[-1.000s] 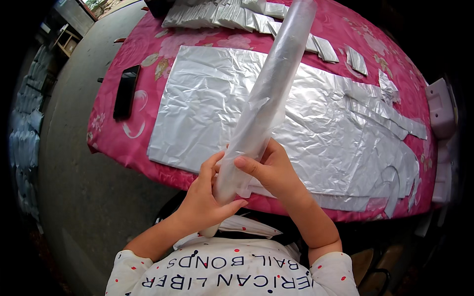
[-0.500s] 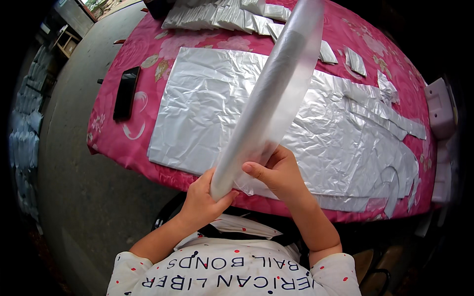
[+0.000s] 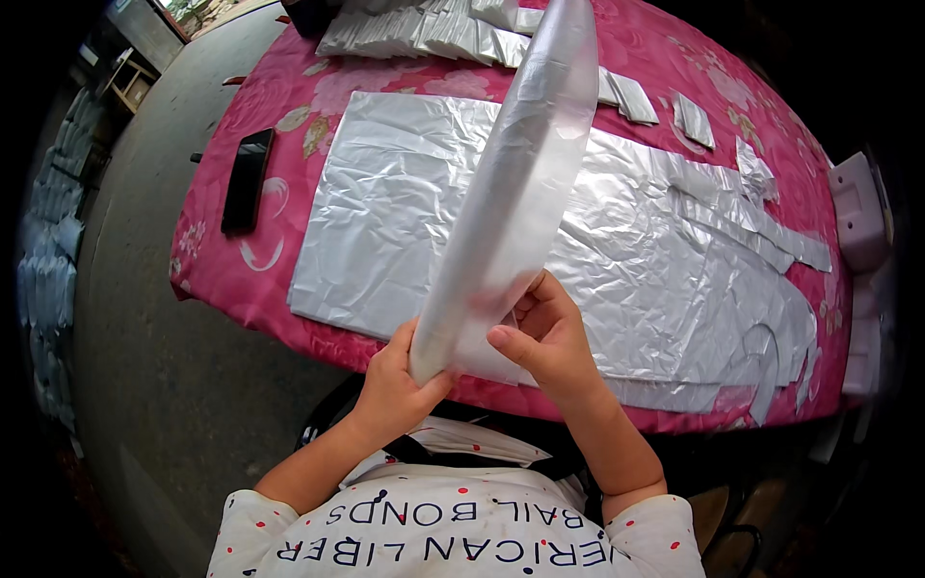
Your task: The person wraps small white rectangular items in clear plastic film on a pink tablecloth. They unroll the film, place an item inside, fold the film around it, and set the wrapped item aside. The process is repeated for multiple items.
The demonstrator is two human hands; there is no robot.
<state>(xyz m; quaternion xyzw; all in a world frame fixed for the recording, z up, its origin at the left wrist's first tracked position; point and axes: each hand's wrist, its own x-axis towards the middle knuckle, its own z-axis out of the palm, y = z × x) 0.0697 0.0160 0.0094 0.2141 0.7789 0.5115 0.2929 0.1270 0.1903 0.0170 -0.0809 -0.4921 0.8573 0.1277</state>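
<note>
A long translucent plastic bag, gathered lengthwise into a soft tube, stands tilted up from my hands. Its top end leans away and runs out at the upper edge of the view. My left hand is wrapped around the lower end, with the thumb across the front. At the loose right-hand edge of the film is my right hand, its fingers curled and the thumb close to them at the edge. Part of its grip is hidden. Beneath lies a flat stack of silvery-white plastic bags with cut handle strips at the right.
A pink flowered cloth covers the table. Small folded plastic packets stand in a row at the far side, with a few loose ones to the right. A black phone lies at the left. Pink plastic chairs stand at the right edge.
The plastic bag's upper end has swung left, and more of its flat side shows. My right hand has shifted slightly right along the film's edge. My left hand holds the same end.
</note>
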